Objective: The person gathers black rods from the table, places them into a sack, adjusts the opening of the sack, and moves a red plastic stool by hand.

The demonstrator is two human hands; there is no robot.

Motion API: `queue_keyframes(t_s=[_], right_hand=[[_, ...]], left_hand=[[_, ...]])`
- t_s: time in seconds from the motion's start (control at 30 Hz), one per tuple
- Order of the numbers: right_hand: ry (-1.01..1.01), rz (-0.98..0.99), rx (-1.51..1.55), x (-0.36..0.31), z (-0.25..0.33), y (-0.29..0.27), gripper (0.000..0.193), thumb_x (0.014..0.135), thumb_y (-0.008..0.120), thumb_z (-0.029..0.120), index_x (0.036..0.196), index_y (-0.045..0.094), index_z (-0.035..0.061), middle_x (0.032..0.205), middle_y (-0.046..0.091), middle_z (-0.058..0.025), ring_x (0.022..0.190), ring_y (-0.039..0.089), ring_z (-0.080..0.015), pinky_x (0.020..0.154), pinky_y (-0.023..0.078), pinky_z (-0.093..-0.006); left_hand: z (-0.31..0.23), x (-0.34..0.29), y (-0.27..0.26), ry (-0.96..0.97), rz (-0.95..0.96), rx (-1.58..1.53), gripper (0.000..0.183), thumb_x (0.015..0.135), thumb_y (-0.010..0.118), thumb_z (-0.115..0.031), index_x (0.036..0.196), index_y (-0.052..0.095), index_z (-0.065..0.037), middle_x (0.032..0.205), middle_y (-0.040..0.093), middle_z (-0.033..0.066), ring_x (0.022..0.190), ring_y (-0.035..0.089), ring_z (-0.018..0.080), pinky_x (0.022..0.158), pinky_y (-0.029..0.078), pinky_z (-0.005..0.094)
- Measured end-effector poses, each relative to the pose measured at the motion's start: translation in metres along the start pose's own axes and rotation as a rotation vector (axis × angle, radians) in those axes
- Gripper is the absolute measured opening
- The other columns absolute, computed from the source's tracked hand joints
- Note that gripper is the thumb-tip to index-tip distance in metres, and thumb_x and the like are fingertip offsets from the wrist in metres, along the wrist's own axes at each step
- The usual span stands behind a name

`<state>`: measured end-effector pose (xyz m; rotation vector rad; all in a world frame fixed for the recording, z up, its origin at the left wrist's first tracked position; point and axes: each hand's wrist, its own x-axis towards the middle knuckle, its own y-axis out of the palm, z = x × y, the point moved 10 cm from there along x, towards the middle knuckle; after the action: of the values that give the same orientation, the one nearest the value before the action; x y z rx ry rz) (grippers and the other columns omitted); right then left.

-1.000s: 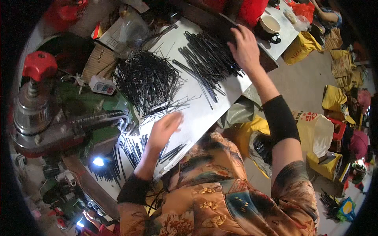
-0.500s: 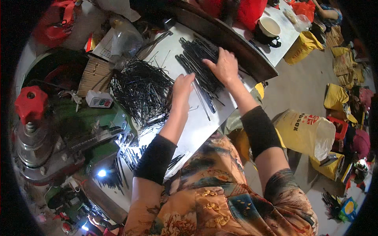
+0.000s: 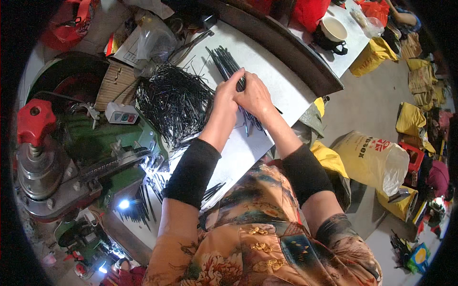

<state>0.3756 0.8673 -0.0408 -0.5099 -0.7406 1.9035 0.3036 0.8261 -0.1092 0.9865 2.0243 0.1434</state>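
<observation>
My left hand and my right hand meet around a bundle of thin black rods over the white tabletop. Both are closed on it, thumbs close together at the top. The rods stick out beyond my fingers at the far end, and a few ends show below my hands. The middle of the bundle is hidden by my fingers. Just left of my left hand lies a large tangled heap of the same thin black rods.
A machine with a red knob and a white switch box stands at the left. A dark raised board borders the table's far side. Beyond it is a cup. Yellow sacks stand on the floor at right.
My hands have come together, my right hand moving left and inward. The rods, spread loosely across the tabletop before, are now gathered into a narrower bundle between both hands.
</observation>
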Motion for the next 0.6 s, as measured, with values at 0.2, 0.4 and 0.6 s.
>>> queue_keyframes(t_s=[0.2, 0.4, 0.6], right_hand=[[-0.033, -0.092, 0.032, -0.014, 0.012, -0.017, 0.043, 0.061, 0.057, 0.024, 0.094, 0.045, 0.0004, 0.088, 0.048, -0.0199, 0.082, 0.048, -0.0334, 0.072, 0.039, -0.0379], [-0.169, -0.096, 0.233, -0.023, 0.02, -0.021, 0.037, 0.062, 0.056, 0.021, 0.093, 0.044, 0.0071, 0.091, 0.048, -0.0165, 0.088, 0.046, -0.0316, 0.074, 0.039, -0.0366], [-0.549, -0.578, 0.294, -0.061, 0.066, -0.1, 0.054, 0.057, 0.059, 0.016, 0.104, 0.037, 0.0013, 0.1, 0.043, -0.0166, 0.094, 0.043, -0.0309, 0.079, 0.036, -0.0371]], left_hand=[[-0.02, -0.023, 0.004, 0.17, -0.024, 0.202, 0.035, 0.064, 0.064, -0.023, 0.082, 0.048, 0.002, 0.077, 0.05, 0.0082, 0.067, 0.049, 0.0153, 0.057, 0.04, 0.0267], [-0.028, -0.021, 0.007, 0.325, 0.102, 0.231, 0.032, 0.068, 0.06, -0.02, 0.082, 0.049, 0.006, 0.085, 0.048, 0.0115, 0.07, 0.048, 0.0138, 0.059, 0.041, 0.0254], [-0.071, -0.12, 0.068, 0.704, 0.098, 0.331, 0.025, 0.072, 0.055, -0.009, 0.09, 0.047, 0.005, 0.092, 0.051, 0.0118, 0.078, 0.052, 0.0152, 0.066, 0.044, 0.0247]])
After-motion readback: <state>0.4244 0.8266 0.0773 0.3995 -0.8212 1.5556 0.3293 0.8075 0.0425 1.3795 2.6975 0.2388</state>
